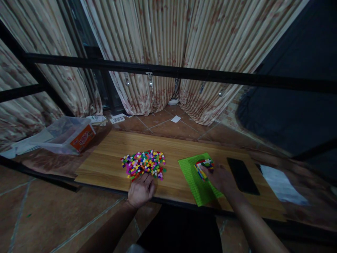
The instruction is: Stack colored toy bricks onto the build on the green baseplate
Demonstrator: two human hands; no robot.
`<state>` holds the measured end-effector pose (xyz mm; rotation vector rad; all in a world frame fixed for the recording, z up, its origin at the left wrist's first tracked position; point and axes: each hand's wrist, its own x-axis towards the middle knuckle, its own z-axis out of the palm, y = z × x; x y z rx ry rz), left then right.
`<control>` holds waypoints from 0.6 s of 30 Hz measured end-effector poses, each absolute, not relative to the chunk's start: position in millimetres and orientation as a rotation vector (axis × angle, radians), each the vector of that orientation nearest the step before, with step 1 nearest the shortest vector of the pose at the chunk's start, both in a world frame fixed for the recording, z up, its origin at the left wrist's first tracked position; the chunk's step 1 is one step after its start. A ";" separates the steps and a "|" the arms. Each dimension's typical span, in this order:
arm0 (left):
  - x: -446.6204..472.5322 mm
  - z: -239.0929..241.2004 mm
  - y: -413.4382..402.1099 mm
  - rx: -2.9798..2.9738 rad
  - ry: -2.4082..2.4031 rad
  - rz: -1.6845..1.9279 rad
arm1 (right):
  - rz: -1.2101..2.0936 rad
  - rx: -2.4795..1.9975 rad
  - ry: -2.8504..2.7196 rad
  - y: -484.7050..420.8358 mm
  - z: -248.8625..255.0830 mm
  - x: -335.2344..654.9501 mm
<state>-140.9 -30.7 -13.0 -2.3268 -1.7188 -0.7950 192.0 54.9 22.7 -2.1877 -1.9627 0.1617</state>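
Note:
A loose pile of small toy bricks [144, 162] in many colours lies on the wooden board. My left hand [141, 190] rests at the pile's near edge, its fingers curled down; what is under the fingertips is hidden. On a bright green studded baseplate [195, 182] stands a low outline of joined bricks [201, 172] in red, white, yellow, blue and green. My right hand [219, 178] reaches over the baseplate from the right, fingers bent together against this outline. Whether a brick sits between those fingertips is too small to tell.
A dark phone-like slab [242, 175] lies right of the baseplate, with white paper [283, 184] beyond it. At left, off the board [105, 158], sits a clear plastic bin [65, 135] with an orange label. A black metal bar [163, 69] crosses before the curtains [158, 35].

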 end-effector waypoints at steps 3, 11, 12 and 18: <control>-141.9 -14.1 -30.1 -2.333 -1.710 -0.793 | 0.253 -2.133 -2.036 55.9 31.7 198.7; -142.8 -14.6 -29.0 -2.326 -1.710 -0.777 | 0.336 -1.758 -2.345 62.2 67.3 205.7; -142.7 -14.4 -29.0 -2.322 -1.712 -0.767 | 0.404 -1.632 -2.426 62.5 69.5 203.4; -142.7 -15.8 -28.6 -2.310 -1.714 -0.743 | 0.526 -1.516 -2.657 62.7 61.3 189.2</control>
